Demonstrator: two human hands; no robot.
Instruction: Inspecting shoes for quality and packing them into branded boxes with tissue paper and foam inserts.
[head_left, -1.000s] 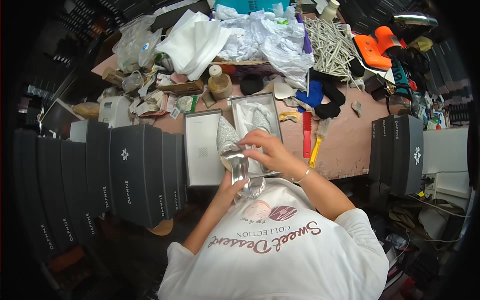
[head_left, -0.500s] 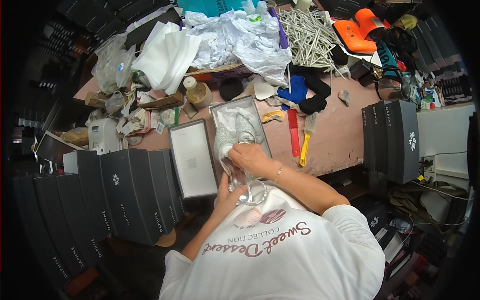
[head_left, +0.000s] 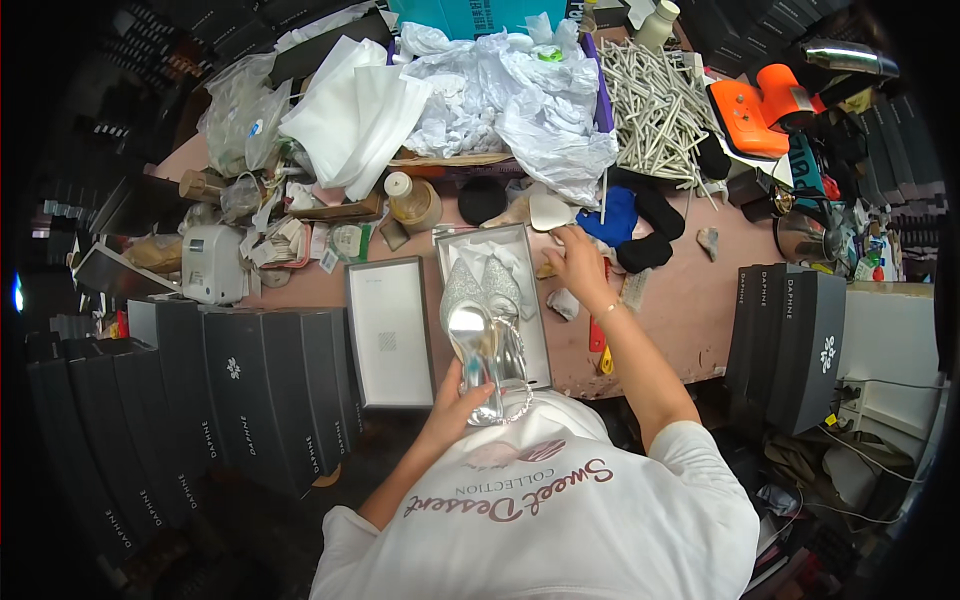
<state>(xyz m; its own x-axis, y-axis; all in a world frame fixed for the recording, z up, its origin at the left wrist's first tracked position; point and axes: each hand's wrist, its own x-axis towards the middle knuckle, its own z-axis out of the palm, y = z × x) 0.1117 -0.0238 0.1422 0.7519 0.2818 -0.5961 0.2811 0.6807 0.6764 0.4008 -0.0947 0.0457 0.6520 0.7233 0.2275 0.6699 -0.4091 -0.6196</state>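
A pair of silver glittery pointed-toe heels (head_left: pixel 468 290) lies tilted over an open grey shoebox (head_left: pixel 538 345), toes toward the far end on white tissue. My left hand (head_left: pixel 460 400) is closed around the heel end of the nearer shoe, whose mirror-like insole faces up. A chain-like sparkling strap hangs beside it. My right hand (head_left: pixel 580 265) is right of the box, fingers apart, reaching over a small yellow piece (head_left: pixel 545 270) that it partly covers. A white crumpled wad (head_left: pixel 563 303) lies just below this hand. Nothing shows in its fingers.
The box lid (head_left: pixel 388 335) lies left of the box. A red brush (head_left: pixel 598 335) and a yellow-handled brush (head_left: pixel 607 360) are partly under my right forearm. A bottle (head_left: pixel 412 200), blue cloth (head_left: pixel 610 218) and paper-filled bin (head_left: pixel 500 100) stand behind. Dark shoeboxes (head_left: pixel 255 390) line the left.
My right hand has left the shoe and moved away to the right. A white crumpled wad now shows on the table by it. The shoe's insole has come into view.
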